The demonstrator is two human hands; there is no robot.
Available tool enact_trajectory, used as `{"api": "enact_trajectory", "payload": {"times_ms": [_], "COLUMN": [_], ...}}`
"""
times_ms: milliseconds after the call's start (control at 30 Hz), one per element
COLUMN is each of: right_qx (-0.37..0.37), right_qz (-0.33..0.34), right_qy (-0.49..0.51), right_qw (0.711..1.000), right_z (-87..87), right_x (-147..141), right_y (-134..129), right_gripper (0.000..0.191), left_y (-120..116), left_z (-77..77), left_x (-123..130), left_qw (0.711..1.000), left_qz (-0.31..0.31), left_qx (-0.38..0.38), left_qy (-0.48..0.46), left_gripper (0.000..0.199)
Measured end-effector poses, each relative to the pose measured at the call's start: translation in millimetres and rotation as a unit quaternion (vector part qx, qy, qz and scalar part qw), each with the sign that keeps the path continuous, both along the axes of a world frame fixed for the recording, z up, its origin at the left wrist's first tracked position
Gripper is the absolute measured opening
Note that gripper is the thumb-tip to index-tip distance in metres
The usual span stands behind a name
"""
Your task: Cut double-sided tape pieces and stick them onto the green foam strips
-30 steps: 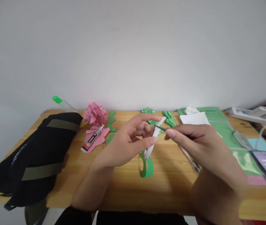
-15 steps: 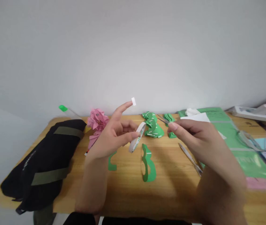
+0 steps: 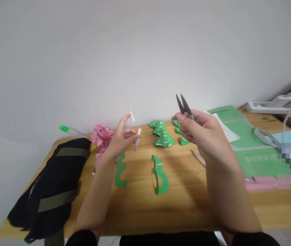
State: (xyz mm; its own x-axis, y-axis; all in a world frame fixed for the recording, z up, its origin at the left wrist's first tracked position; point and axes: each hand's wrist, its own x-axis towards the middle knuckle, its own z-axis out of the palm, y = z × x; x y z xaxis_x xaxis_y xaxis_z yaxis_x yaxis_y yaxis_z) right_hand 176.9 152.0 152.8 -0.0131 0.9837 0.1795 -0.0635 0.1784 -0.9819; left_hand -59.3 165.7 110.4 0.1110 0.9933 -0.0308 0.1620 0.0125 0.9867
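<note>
My left hand (image 3: 123, 139) pinches a thin roll of white tape (image 3: 137, 139) between thumb and fingers, above the table. A short white strip of tape (image 3: 132, 116) clings to its raised index fingertip. My right hand (image 3: 199, 128) grips small scissors (image 3: 184, 105), their dark blades pointing up and slightly parted. Below lie a wavy green paper cutout (image 3: 163, 183) with a small white strip on it and another green cutout (image 3: 119, 174), partly behind my left wrist. Farther back is a pile of green paper pieces (image 3: 162, 133) dotted with white strips; more green cutouts (image 3: 184, 140) sit beside it.
A black bag (image 3: 63, 181) lies at the left, near pink paper flowers (image 3: 102, 135) and a green-tipped stick (image 3: 64, 128). A pen (image 3: 198, 158), white paper (image 3: 227, 131) and a green plastic package (image 3: 258, 157) are at the right. Behind them sits a white power strip (image 3: 263, 107).
My right hand has lifted the scissors, turning their blades upward. My left hand has shifted slightly left with the tape roll, and the strip stays on its fingertip.
</note>
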Motion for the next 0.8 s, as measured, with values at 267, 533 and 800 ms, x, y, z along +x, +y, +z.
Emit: {"api": "enact_trajectory", "payload": {"times_ms": [267, 533, 800], "right_qx": [0.028, 0.028, 0.005], "right_qz": [-0.013, -0.002, 0.083], "right_qy": [-0.024, -0.053, -0.055], "right_qw": [0.999, 0.998, 0.995], "right_z": [4.3, -3.6, -5.6], "right_x": [2, -3, -21], "right_y": [-3, 2, -2], "right_gripper": [0.014, 0.016, 0.018], "left_y": [64, 33, -31], "left_z": [-63.8, -33.4, 29.1], "left_x": [-20, 2, 38], "left_qw": [0.987, 0.999, 0.961], "left_qz": [0.040, 0.050, -0.039], "left_qx": [-0.004, 0.007, 0.030], "left_qy": [0.153, 0.020, -0.270], "left_gripper": [0.091, 0.062, 0.030]}}
